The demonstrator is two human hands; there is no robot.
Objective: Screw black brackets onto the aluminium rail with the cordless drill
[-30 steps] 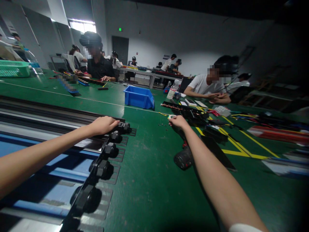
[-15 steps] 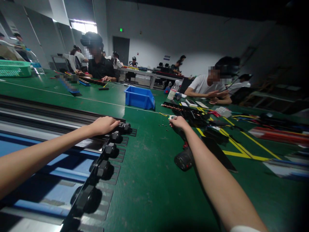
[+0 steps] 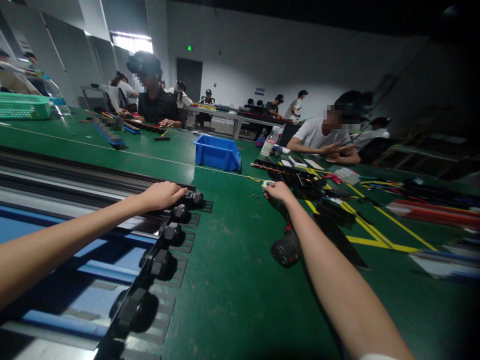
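Note:
My left hand (image 3: 162, 195) lies over the far end of a row of long profiles, its fingers curled down at the end of the farthest dark profile (image 3: 75, 170), beside a black threaded cable gland (image 3: 195, 199). More black glands (image 3: 161, 263) with slotted flat brackets (image 3: 180, 272) line the near ends. My right hand (image 3: 278, 192) is closed on a small white-and-yellow thing (image 3: 266, 184), mostly hidden by the fingers. A yellow strip (image 3: 255, 178) lies just left of it. Several tiny screws (image 3: 253, 195) are scattered nearby. Below the right wrist lies a black-and-red cordless driver (image 3: 285, 249).
A blue bin (image 3: 217, 152) stands beyond my hands on the green table (image 3: 225, 300). Black parts (image 3: 300, 177), a dark flat panel (image 3: 341, 240) and cables (image 3: 386, 185) lie right. Two people sit across. A bottle (image 3: 269, 142) and green basket (image 3: 24, 106) stand farther off.
Both of my hands stay in nearly the same place. The view has shifted very slightly. In the far background, a standing person has moved right.

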